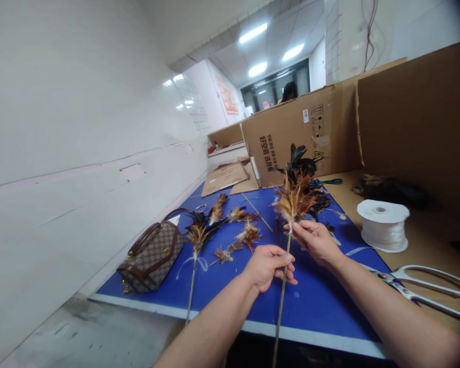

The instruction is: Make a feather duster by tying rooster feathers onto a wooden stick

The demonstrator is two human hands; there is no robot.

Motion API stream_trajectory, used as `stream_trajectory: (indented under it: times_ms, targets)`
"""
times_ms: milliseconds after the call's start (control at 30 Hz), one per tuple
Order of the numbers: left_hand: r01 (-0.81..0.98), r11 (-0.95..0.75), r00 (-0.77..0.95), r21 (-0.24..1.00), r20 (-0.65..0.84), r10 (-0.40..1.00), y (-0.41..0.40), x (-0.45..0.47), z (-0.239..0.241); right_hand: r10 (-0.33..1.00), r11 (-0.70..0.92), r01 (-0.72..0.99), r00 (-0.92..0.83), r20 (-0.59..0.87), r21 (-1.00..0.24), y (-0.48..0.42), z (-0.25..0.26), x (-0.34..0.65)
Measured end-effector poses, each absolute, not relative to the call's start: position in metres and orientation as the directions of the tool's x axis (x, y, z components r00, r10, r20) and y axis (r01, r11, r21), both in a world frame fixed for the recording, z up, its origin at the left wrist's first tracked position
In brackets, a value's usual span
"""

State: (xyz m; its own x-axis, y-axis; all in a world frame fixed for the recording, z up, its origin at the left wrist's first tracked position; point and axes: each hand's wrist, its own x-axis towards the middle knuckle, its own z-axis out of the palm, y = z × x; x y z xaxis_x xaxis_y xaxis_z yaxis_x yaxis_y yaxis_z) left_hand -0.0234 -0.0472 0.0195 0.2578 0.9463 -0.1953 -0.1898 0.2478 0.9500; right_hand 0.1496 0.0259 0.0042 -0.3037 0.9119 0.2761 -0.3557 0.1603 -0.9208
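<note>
A thin wooden stick rises from the table's near edge to a tuft of brown and orange feathers at its top. My left hand is closed around the stick's middle. Higher up, my right hand pinches the stick just below the feathers. A second feathered stick lies flat on the blue table to the left, with loose feather bunches scattered beside it.
A brown patterned handbag sits at the left edge by the white wall. A spool of white cord and large metal scissors lie on cardboard at the right. Cardboard boxes stand behind, with dark feathers near them.
</note>
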Motion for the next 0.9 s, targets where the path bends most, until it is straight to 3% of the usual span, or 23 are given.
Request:
stream_trajectory:
  times_ms: [167, 567, 900]
  targets:
    - [-0.154, 0.274, 0.218, 0.949, -0.238, 0.947, -0.046, -0.021, 0.02, 0.927, 0.132, -0.333, -0.292, 0.235, -0.934, 0.023, 0.005, 0.147]
    - [-0.099, 0.198, 0.124, 0.975, -0.185, 0.975, -0.039, -0.013, 0.019, 0.937, 0.166, -0.307, -0.248, 0.247, -0.937, 0.021, 0.013, 0.148]
    - [0.173, 0.139, 0.055, 0.975, -0.151, 0.987, -0.04, -0.024, 0.026, 0.949, 0.156, -0.248, -0.231, 0.214, -0.956, 0.022, 0.011, 0.145]
